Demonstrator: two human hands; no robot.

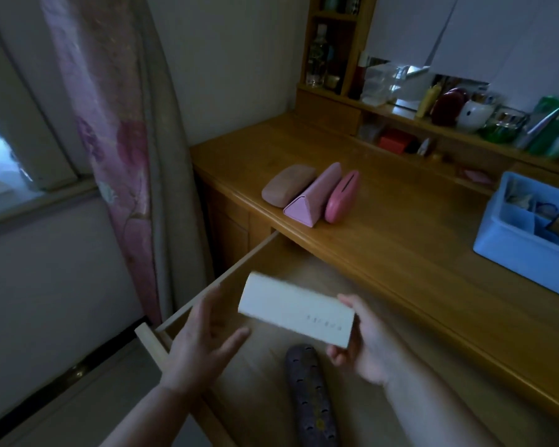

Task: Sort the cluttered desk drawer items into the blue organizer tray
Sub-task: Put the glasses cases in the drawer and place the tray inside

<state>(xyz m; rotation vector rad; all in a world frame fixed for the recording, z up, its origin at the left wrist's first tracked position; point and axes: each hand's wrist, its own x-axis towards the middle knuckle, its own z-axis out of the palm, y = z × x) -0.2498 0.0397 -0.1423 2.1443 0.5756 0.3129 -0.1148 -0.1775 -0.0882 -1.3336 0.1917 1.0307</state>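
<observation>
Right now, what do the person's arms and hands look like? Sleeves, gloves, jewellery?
Both forearms are bare as far as the frame shows, with no sleeve in view. The left hand and right hand are bare too: no gloves. No ring, watch or bracelet shows, though the picture is dim and slightly blurred, so small items could be missed.
</observation>
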